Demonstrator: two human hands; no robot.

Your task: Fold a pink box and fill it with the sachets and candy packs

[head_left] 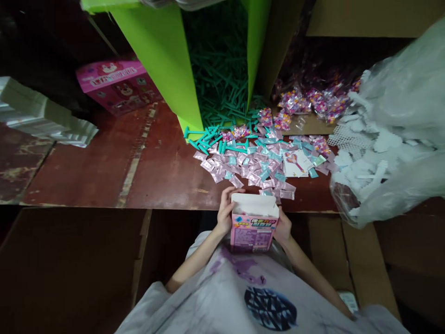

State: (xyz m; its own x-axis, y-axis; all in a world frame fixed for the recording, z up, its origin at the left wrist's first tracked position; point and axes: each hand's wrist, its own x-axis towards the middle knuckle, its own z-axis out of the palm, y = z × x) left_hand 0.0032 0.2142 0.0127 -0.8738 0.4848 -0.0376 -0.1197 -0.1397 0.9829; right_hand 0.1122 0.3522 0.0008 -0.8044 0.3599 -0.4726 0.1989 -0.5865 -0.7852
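A small pink and purple printed cardboard box (253,234) is held upright against my body, its white top flap (255,200) raised. My left hand (226,211) grips the left side, fingers wrapped around the upper corner. Closed on the opposite side is my right hand (282,226), its fingers partly hidden behind the box. What lies inside cannot be made out. Just beyond the box, pink and light-blue sachets (255,169) are spread along the table edge. A white printed card (297,163) with a heart-shaped wand picture rests on them.
Teal T-shaped sticks (219,83) spill from a lime-green bin (160,55). Clear bags of colourful beads (295,99) sit behind, right. A plastic sack of white pieces (378,153) overhangs the table edge. A pink carton (120,88) and white stacks (38,111) stand left.
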